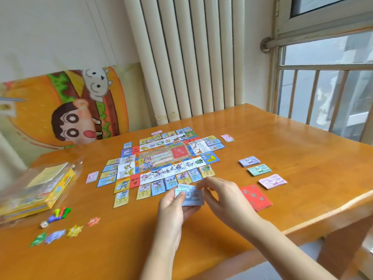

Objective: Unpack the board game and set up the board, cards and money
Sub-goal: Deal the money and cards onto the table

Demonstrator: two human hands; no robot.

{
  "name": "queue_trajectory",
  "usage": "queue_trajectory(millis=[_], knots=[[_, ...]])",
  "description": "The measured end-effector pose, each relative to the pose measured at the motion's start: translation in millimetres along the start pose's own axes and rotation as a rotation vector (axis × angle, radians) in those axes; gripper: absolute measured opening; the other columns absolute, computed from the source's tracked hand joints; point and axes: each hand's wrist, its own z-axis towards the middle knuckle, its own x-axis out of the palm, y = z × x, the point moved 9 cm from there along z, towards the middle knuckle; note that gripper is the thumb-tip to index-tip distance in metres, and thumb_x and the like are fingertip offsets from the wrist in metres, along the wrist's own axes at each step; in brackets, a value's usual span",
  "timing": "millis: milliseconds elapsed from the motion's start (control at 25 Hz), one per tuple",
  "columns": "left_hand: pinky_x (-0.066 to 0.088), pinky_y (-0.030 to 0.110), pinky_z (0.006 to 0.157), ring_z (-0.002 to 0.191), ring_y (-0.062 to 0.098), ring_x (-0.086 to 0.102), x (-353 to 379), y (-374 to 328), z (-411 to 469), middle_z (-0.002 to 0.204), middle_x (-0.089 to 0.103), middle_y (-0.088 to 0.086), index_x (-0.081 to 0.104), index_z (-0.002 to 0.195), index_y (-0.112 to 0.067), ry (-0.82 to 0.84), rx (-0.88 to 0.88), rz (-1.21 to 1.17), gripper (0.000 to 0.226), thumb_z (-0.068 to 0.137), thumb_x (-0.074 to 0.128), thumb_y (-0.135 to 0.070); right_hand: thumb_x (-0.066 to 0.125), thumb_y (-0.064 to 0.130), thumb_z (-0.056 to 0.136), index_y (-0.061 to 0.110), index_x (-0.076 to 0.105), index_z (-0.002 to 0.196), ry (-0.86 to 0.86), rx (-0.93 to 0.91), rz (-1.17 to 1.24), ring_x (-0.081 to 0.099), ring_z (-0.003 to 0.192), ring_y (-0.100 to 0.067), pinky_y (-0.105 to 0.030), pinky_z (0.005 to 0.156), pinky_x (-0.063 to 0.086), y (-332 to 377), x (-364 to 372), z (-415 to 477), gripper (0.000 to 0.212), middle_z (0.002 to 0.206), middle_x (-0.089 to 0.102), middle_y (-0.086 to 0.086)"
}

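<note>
The left hand (173,209) grips the pale blue notes (190,197) from beneath, just above the bench (302,158) at the near edge of the board (169,158); the right hand (220,194) pinches their right end, so both hands meet on them. Their long axis runs left to right, pointing toward the money stacks (259,170) well off to the right; the right hand is nearer those, so a rightward carry seems likely.

Standing here, I can read only a black question mark, printed on a red square (134,181) at the near left of the colourful paper game board (159,156). Gold characters on the red card stack (256,196) and figures on the pale blue paper banknotes (190,197) blur.
</note>
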Motion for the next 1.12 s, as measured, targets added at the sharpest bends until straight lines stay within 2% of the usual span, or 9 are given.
queue_trajectory(millis=[40,120,200,280,440,560,720,920,1120], knots=[[0.055,0.026,0.053,0.067,0.020,0.070,-8.3,-2.9,3.5,0.081,0.074,0.007,0.062,0.101,-0.012,-0.005,0.014,0.010,0.026,0.097,0.040,0.000,0.054,0.032,0.086,0.022,0.064,0.095,0.012,0.030,0.046,0.062,0.085,-0.007,-0.028,0.076,0.050,-0.8,5.2,7.6,0.017,0.090,0.066,0.012],[0.055,0.027,0.054,0.068,0.022,0.071,-26.1,-10.4,9.5,0.084,0.074,0.007,0.061,0.105,-0.013,-0.015,0.050,0.025,0.023,0.098,0.041,-0.003,0.076,0.030,0.077,0.022,0.065,0.094,0.078,0.109,0.138,0.061,0.077,-0.006,-0.023,0.072,0.050,0.8,20.8,22.8,0.021,0.084,0.063,0.014],[0.056,0.028,0.058,0.074,0.027,0.071,-38.7,-16.9,15.3,0.091,0.074,0.010,0.060,0.108,-0.013,-0.009,0.080,0.041,0.021,0.098,0.044,-0.004,0.082,0.022,0.070,0.020,0.065,0.086,0.112,0.173,0.202,0.058,0.064,-0.005,-0.019,0.061,0.047,3.3,34.3,35.8,0.024,0.075,0.063,0.010],[0.057,0.027,0.063,0.081,0.027,0.071,-47.9,-19.3,19.5,0.097,0.073,0.011,0.061,0.110,-0.008,0.019,0.087,0.051,0.022,0.094,0.049,0.000,0.083,0.017,0.069,0.017,0.062,0.075,0.116,0.207,0.240,0.050,0.052,-0.003,-0.015,0.051,0.038,4.1,46.4,48.5,0.022,0.061,0.059,0.008],[0.057,0.026,0.067,0.088,0.021,0.071,-72.8,-25.8,26.0,0.100,0.073,0.010,0.062,0.109,-0.007,0.030,0.075,0.054,0.024,0.091,0.052,0.005,0.080,0.020,0.074,0.015,0.060,0.061,0.180,0.253,0.347,0.042,0.047,-0.001,-0.016,0.049,0.031,7.2,73.8,69.8,0.025,0.052,0.054,0.007],[0.057,0.028,0.065,0.084,0.023,0.071,-87.6,-26.5,31.5,0.097,0.073,0.010,0.063,0.106,-0.007,-0.003,0.030,0.055,0.019,0.094,0.049,0.000,0.073,0.019,0.083,0.018,0.061,0.056,0.204,0.280,0.427,0.042,0.047,-0.001,-0.016,0.050,0.031,8.4,85.6,79.0,0.029,0.048,0.055,0.008],[0.059,0.032,0.058,0.075,0.029,0.071,-118.6,-17.6,40.2,0.088,0.073,0.012,0.063,0.096,-0.005,-0.167,-0.122,0.025,0.016,0.094,0.049,0.003,0.064,0.015,0.090,0.014,0.066,0.068,0.172,0.325,0.530,0.058,0.058,-0.007,-0.026,0.062,0.044,-6.6,77.6,93.3,0.022,0.062,0.068,-0.001],[0.057,0.031,0.051,0.066,0.033,0.070,-124.7,-12.1,41.6,0.083,0.072,0.020,0.058,0.096,-0.002,-0.190,-0.236,0.041,0.009,0.096,0.050,-0.004,0.075,0.040,0.078,0.019,0.062,0.053,0.616,0.398,0.018,0.048,0.048,-0.007,-0.023,0.053,0.036,-38.4,82.8,78.4,0.035,0.050,0.062,0.006],[0.054,0.027,0.049,0.076,0.033,0.072,-113.6,-0.1,44.6,0.092,0.072,0.017,0.053,0.103,-0.005,-0.176,-0.312,0.094,0.011,0.095,0.054,-0.012,0.076,0.041,0.077,0.020,0.067,0.063,0.758,0.436,-0.101,0.051,0.048,-0.004,-0.019,0.053,0.038,-49.3,97.1,67.9,0.027,0.046,0.059,0.009]])
